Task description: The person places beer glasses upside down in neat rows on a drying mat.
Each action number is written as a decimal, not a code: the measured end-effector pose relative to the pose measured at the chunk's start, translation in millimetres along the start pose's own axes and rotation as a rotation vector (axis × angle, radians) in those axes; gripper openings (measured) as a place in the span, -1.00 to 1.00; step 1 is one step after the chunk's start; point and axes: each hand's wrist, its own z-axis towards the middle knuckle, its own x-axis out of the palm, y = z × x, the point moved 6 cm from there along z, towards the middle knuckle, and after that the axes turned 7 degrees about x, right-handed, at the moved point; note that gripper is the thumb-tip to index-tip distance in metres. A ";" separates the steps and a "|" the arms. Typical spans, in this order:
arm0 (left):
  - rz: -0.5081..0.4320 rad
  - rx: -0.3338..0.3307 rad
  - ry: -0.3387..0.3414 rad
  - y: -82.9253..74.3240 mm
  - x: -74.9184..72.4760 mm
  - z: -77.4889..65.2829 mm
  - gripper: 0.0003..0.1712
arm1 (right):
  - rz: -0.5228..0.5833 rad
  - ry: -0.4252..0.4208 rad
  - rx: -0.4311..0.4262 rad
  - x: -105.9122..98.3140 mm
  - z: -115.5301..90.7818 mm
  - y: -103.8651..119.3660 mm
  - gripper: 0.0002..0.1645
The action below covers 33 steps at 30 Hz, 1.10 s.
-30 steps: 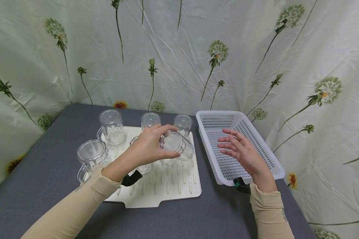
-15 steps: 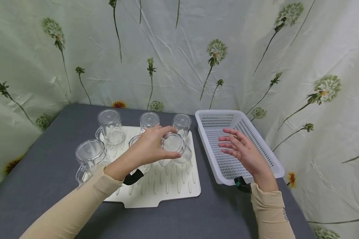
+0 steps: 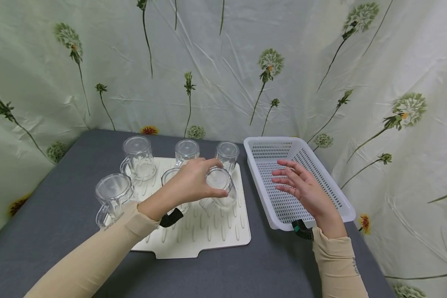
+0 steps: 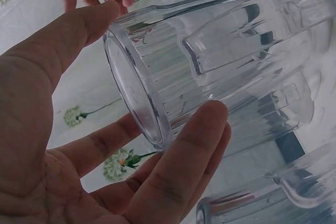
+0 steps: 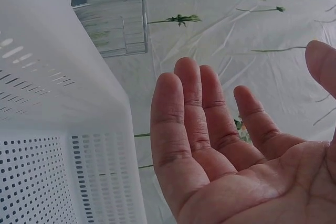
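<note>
My left hand [image 3: 191,182] grips a clear mug [image 3: 219,180] around its base end, thumb on one side and fingers on the other. The mug is bottom-up over the right part of a cream ridged drying mat [image 3: 188,244]. In the left wrist view its ribbed wall [image 4: 236,40] runs away from the fingers [image 4: 184,156], mouth toward the mat. Another upturned mug [image 3: 167,176] is partly hidden behind that hand. My right hand [image 3: 305,192] holds nothing and hovers over a white basket [image 3: 262,203], palm turned inward, fingers loosely extended.
Upturned mugs stand around: one at back left [image 3: 138,155], one at front left [image 3: 113,190], one at back middle [image 3: 187,147] and one at back right [image 3: 228,152]. A flower-printed curtain [image 3: 223,82] hangs behind the dark grey table [image 3: 246,273].
The mug in my left hand has swung from a sideways tilt to nearly upright, bottom-up over the mat. The left hand has shifted slightly right. My right hand has stayed in place.
</note>
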 end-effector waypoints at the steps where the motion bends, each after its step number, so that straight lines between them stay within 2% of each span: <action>1: 0.001 -0.001 0.000 -0.3 0.2 0.5 -0.13 | 0.004 0.003 -0.001 0.1 -0.1 0.2 -0.67; 11: 0.058 0.007 0.015 -1.8 2.7 7.9 -0.19 | 0.018 0.019 -0.027 -0.1 -1.7 1.1 -0.67; 18: 0.061 -0.014 0.045 -1.6 5.1 10.3 -0.21 | 0.001 0.009 -0.010 -1.3 -2.9 -1.3 -0.67; 33: 0.111 0.020 0.077 -3.7 8.1 17.9 -0.15 | -0.040 -0.010 0.034 -2.1 -0.7 -7.8 -0.62</action>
